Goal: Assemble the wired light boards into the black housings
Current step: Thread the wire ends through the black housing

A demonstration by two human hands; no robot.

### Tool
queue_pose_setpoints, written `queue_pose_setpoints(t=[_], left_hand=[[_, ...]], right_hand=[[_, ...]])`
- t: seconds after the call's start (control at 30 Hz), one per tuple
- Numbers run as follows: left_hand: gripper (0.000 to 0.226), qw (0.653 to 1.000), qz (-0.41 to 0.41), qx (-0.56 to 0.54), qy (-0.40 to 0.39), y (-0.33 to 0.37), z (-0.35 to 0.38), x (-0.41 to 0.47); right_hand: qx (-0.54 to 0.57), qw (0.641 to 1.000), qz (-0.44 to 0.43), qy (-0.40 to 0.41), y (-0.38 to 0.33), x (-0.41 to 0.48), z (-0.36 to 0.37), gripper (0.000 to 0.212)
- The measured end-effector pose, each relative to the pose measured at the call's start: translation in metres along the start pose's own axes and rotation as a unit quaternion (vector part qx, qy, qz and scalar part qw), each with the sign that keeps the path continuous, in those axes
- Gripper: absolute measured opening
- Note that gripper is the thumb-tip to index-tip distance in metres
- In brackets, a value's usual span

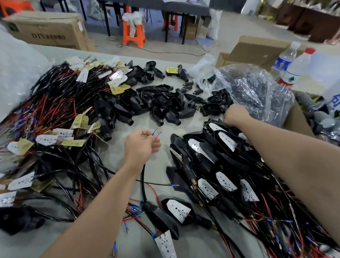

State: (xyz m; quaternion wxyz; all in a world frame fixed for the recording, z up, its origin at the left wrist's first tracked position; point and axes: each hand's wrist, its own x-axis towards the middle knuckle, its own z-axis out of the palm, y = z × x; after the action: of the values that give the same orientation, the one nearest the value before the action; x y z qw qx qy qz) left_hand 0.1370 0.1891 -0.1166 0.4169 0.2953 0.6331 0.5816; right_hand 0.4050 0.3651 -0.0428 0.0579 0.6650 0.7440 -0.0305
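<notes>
My left hand [141, 145] pinches the ends of a wired light board's cable [143, 185]; its red and black wire tips [157, 132] stick up above my fingers, and the black cable hangs below my wrist. My right hand [235, 115] reaches far right, fingers curled down among black parts at the edge of the finished pile; what it holds is hidden. Empty black housings [162, 101] lie heaped in the middle. Loose wired boards [56, 113] are piled on the left. Housings with silver boards fitted [222, 155] stack up on the right.
A crinkled clear plastic bag [257, 93] holding black parts sits behind my right hand, beside an open cardboard box [252, 50]. Two water bottles [290, 69] stand at the far right. A white bag [11, 75] borders the left. An orange stool [134, 34] stands on the floor beyond.
</notes>
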Motion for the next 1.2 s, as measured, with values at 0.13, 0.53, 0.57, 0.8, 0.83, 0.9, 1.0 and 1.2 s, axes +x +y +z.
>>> queue_pose_setpoints(t=[0.13, 0.53, 0.57, 0.8, 0.83, 0.9, 1.0, 1.2], left_hand=[[0.017, 0.999, 0.012, -0.001, 0.033, -0.003, 0.002, -0.001], [0.014, 0.982, 0.113, 0.111, 0.107, 0.004, 0.004, -0.024], [0.014, 0.983, 0.118, 0.096, 0.099, 0.006, 0.005, -0.025], [0.015, 0.988, 0.147, 0.024, 0.047, 0.019, -0.020, -0.037], [0.018, 0.988, 0.146, 0.031, 0.041, 0.017, -0.024, -0.038], [0.019, 0.989, 0.139, 0.035, 0.042, 0.013, -0.028, -0.042], [0.016, 0.985, 0.143, 0.032, 0.086, 0.010, -0.033, -0.044], [0.010, 0.970, 0.209, 0.068, 0.102, 0.014, -0.044, -0.044]], right_hand=[[0.070, 0.994, -0.026, 0.081, -0.008, -0.005, -0.008, 0.022], [0.668, 0.738, -0.098, -0.023, -0.123, -0.106, -0.035, 0.013], [0.692, 0.714, -0.099, -0.035, -0.131, -0.115, -0.025, 0.018], [0.800, 0.596, 0.023, 0.059, -0.156, -0.152, 0.029, 0.013], [0.802, 0.593, 0.018, 0.069, -0.157, -0.153, 0.032, 0.016], [0.790, 0.608, -0.017, 0.076, -0.159, -0.153, 0.034, 0.024], [0.760, 0.644, -0.056, 0.075, -0.158, -0.153, 0.038, 0.035], [0.788, 0.611, -0.016, 0.075, -0.155, -0.152, 0.044, 0.030]])
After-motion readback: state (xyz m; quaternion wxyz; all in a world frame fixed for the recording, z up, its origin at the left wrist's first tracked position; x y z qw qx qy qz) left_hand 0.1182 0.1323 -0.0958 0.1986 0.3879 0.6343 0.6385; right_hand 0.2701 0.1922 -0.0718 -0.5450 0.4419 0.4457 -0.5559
